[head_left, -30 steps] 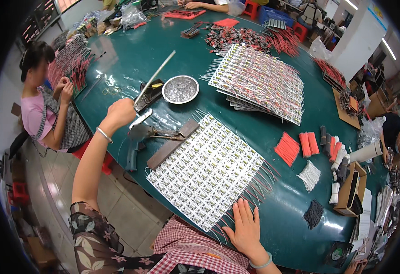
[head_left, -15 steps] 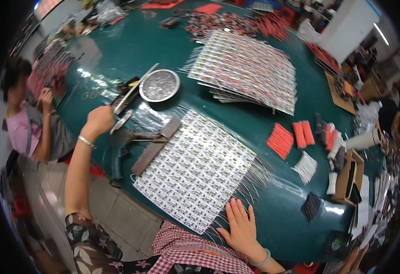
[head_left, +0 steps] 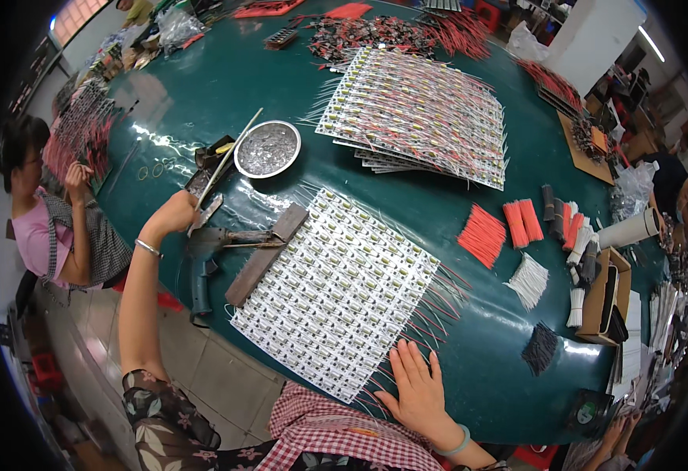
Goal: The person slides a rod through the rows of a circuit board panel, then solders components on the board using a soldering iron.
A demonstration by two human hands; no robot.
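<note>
My left hand (head_left: 174, 213) is closed at the table's left edge, around the near end of a long thin pale stick (head_left: 231, 157). The stick slants up beside a metal bowl (head_left: 269, 149) of silvery bits. Under that hand lies a flat pale blade-like piece (head_left: 207, 215). My right hand (head_left: 418, 386) lies flat, fingers outstretched, by the lower right edge of a white circuit board panel (head_left: 336, 294), over some loose wires (head_left: 430, 310). A brown bar (head_left: 268, 255) rests along the panel's left edge. A teal-handled soldering gun (head_left: 200, 282) lies beside it, its tip against the bar.
A stack of wired panels (head_left: 414, 118) stands farther back. Red wire bundles (head_left: 481, 235), white wires (head_left: 527, 281) and black wires (head_left: 540, 348) lie to the right, near a cardboard box (head_left: 604, 298). Another person (head_left: 61, 228) sits at the left.
My left hand has drawn back slightly toward me, with the stick's near end. My right hand stays flat by the panel. The view has shifted a little.
</note>
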